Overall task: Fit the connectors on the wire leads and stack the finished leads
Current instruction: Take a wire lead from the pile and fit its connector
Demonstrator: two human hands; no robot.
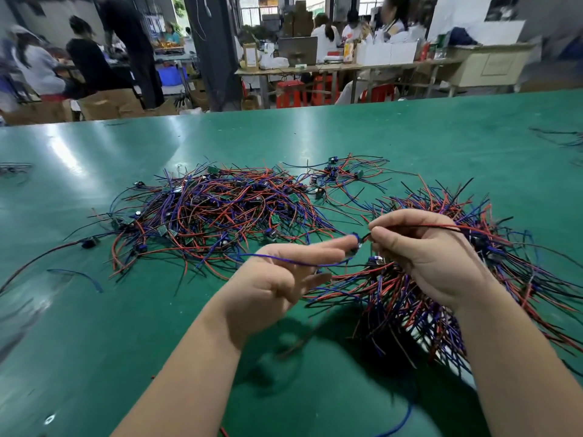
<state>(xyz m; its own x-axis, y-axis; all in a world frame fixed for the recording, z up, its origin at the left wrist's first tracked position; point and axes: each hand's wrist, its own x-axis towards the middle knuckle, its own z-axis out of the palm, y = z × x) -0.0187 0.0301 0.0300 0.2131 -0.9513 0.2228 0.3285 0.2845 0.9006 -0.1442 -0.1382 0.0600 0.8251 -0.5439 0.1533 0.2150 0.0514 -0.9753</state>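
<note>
1. Right hand (422, 257) pinches a red-and-black lead (441, 228) near its end, just above the aligned bundle (403, 313), holding the wire taut for fitting.
2. Left hand (284, 275) reaches in with fingers stretched nearly straight. Its tips steady a small blue part (356, 242), probably the connector, though blur hides its shape. A blue wire (284, 259) drapes across those fingers.
3. Both hands meet over the bundle's left edge, likely so a finished lead can drop straight onto it.
4. Unfitted leads sprawl in a loose heap (220, 209) left of and beyond the bundle, on the green table (94, 326).
</note>
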